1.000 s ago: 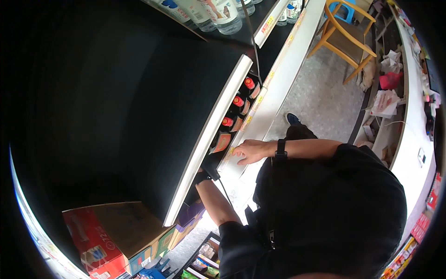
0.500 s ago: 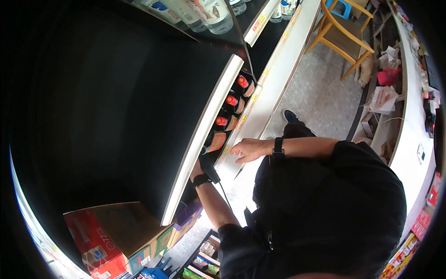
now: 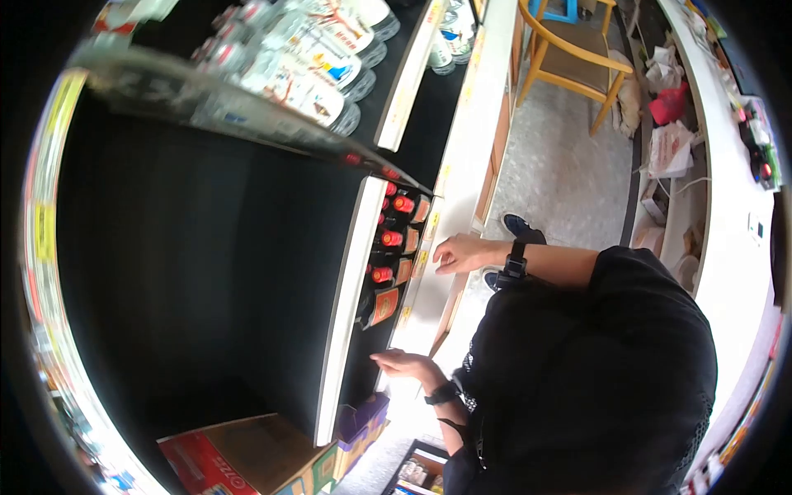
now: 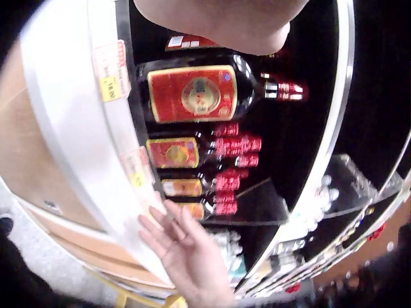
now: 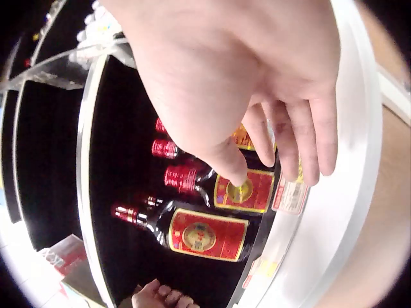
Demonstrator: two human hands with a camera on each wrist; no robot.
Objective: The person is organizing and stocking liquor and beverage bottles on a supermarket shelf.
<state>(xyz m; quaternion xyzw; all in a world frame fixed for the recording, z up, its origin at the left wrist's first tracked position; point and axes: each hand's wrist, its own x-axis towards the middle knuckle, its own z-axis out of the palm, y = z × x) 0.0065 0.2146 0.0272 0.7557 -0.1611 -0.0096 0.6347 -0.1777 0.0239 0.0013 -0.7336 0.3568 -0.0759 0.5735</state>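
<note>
My left hand (image 3: 406, 363) is just outside the lower shelf, fingers loosely bent and holding nothing. Beside it stands a large dark bottle (image 4: 192, 93) with a red, gold-edged label and a red cap. The right hand (image 3: 464, 252) hovers by the shelf's white front edge, before smaller dark bottles (image 4: 173, 153) with red caps and similar labels. In the right wrist view its fingers (image 5: 308, 138) hang relaxed over the price tags, and its thumb overlaps one smaller bottle (image 5: 244, 190). A strip of the left hand's palm (image 4: 225, 22) crosses the top of the left wrist view.
A white shelf edge (image 3: 351, 313) runs above the bottles. Clear water bottles (image 3: 301, 87) lie toward the top of the head view, behind a transparent divider (image 3: 247, 115). Cardboard boxes (image 3: 264, 450) stand at the bottom. A wooden chair (image 3: 573, 49) is farther along the aisle.
My left hand has come out from under the white shelf edge. The right hand stays near the shelf front. The head view has shifted, showing more water bottles and the large bottle's label.
</note>
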